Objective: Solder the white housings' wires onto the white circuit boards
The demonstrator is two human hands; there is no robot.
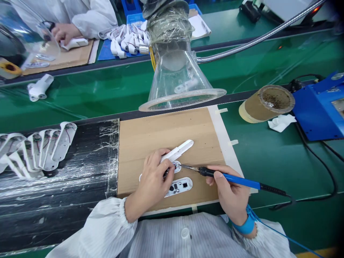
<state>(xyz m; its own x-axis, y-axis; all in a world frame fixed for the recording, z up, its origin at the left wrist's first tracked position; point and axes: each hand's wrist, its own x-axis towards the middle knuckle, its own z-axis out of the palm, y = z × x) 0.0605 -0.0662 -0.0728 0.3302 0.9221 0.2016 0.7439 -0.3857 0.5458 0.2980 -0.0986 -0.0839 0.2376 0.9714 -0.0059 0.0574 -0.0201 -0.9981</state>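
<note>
My left hand is closed on a white plastic housing that lies on a cardboard mat, pressing it down with fingertips near a small round board. My right hand grips a blue-handled soldering iron like a pen. Its tip touches the round board at the housing's near end. A white oblong circuit board lies flat just in front of my left fingers. A blue wrist strap is on my right wrist.
A clear fume-extraction funnel hangs over the mat's far edge. Several white housings are stacked on the black wrapped surface at left. A brown tape roll and blue solder station stand at right. Another person's hand works across the green belt.
</note>
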